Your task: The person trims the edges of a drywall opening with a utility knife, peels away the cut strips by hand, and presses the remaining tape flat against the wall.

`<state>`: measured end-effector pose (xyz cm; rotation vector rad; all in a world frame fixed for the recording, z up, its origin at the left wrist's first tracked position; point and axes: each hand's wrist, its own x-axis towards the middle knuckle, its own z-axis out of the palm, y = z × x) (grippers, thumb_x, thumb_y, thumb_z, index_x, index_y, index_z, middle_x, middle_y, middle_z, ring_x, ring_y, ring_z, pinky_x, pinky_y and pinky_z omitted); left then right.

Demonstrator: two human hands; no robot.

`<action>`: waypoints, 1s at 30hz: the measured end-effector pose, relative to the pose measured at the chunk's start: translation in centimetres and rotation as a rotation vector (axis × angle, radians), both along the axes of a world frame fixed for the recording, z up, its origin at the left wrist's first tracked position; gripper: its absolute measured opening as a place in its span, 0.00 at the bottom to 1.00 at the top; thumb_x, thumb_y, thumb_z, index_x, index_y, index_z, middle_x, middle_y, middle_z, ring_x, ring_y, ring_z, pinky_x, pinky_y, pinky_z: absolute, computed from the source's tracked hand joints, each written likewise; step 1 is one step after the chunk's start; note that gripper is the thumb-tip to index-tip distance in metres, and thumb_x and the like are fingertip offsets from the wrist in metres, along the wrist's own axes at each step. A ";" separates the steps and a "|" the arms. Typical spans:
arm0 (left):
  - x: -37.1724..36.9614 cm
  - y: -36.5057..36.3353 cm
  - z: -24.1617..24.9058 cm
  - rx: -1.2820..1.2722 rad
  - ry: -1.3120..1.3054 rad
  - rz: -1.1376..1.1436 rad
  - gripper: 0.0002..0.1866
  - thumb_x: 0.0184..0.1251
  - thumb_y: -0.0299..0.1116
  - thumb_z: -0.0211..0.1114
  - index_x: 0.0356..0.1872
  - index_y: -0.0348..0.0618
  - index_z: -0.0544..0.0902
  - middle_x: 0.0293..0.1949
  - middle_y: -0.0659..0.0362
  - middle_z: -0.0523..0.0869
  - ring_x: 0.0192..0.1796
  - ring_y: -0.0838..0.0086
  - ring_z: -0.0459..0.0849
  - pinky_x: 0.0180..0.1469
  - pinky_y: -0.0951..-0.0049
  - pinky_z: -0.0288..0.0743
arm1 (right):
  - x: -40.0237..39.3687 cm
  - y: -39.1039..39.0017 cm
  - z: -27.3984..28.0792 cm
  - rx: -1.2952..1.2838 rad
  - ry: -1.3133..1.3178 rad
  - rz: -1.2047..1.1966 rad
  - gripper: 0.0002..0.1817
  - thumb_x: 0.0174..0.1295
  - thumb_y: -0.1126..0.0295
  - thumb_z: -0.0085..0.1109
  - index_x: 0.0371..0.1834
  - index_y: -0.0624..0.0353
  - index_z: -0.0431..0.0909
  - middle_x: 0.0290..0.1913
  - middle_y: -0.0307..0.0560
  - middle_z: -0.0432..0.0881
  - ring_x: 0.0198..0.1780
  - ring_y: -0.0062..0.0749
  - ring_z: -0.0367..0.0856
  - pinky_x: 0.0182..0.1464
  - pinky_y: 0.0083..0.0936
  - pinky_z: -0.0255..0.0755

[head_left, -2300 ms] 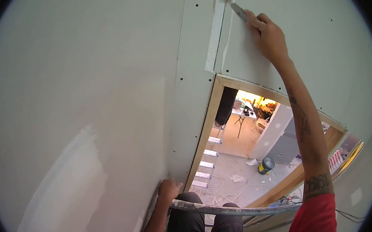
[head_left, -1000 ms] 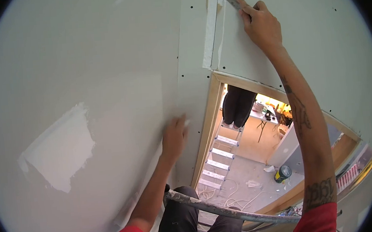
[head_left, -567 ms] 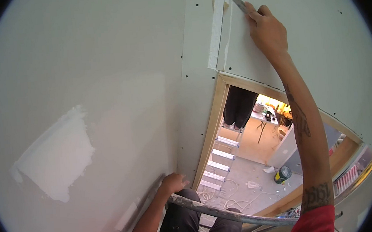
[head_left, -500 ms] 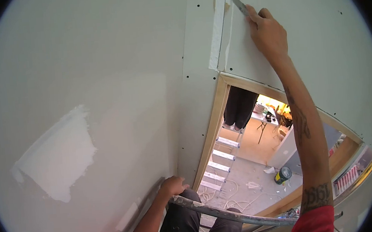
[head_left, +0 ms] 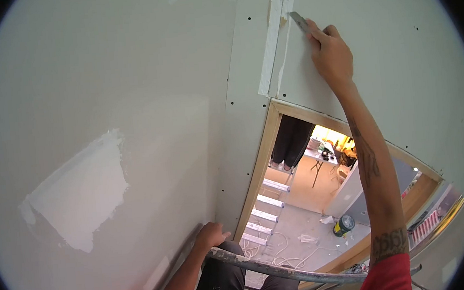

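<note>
My right hand [head_left: 333, 53] is closed round a grey utility knife [head_left: 299, 22], its tip at the edge of the white joint strip [head_left: 272, 47] on the wallboard above the opening. A thin strip edge hangs loose below the tip. My left hand [head_left: 212, 235] is low at the left, beside the end of the curved metal rail [head_left: 264, 265], against the wall. Its fingers are partly bent, and whether they grip anything is unclear.
A wood-framed opening [head_left: 257, 181] shows a ladder [head_left: 270, 201], another person's legs [head_left: 292, 139], a table [head_left: 321, 156], a dark bucket [head_left: 344, 226] and cords on the floor. White compound [head_left: 84, 194] covers part of the left wall.
The whole view has shifted slightly, with the wall strip lower in frame. My right hand and the knife stay near the same spot on the strip. My left hand remains by the rail.
</note>
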<state>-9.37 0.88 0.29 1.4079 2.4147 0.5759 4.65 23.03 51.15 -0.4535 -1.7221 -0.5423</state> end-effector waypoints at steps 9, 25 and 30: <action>0.4 0.0 0.9 -0.037 -0.016 0.066 0.32 0.66 0.55 0.69 0.56 0.33 0.85 0.53 0.38 0.87 0.59 0.46 0.85 0.65 0.54 0.76 | 0.5 -0.1 -1.3 0.096 -0.112 -0.040 0.19 0.73 0.60 0.59 0.65 0.31 0.83 0.40 0.41 0.81 0.35 0.41 0.86 0.38 0.40 0.82; 0.7 -0.3 0.6 -0.077 0.021 0.096 0.29 0.66 0.53 0.70 0.51 0.31 0.86 0.49 0.38 0.88 0.56 0.45 0.86 0.63 0.51 0.78 | -0.4 0.4 1.4 0.150 -0.132 -0.040 0.20 0.75 0.60 0.54 0.68 0.38 0.81 0.41 0.46 0.81 0.38 0.46 0.87 0.43 0.43 0.82; 0.4 -0.5 0.5 -0.117 0.036 0.049 0.30 0.67 0.54 0.70 0.50 0.30 0.85 0.48 0.37 0.88 0.56 0.44 0.86 0.61 0.50 0.78 | -0.1 0.4 0.9 0.115 -0.189 -0.039 0.19 0.75 0.62 0.54 0.67 0.41 0.81 0.41 0.46 0.82 0.40 0.46 0.87 0.44 0.43 0.82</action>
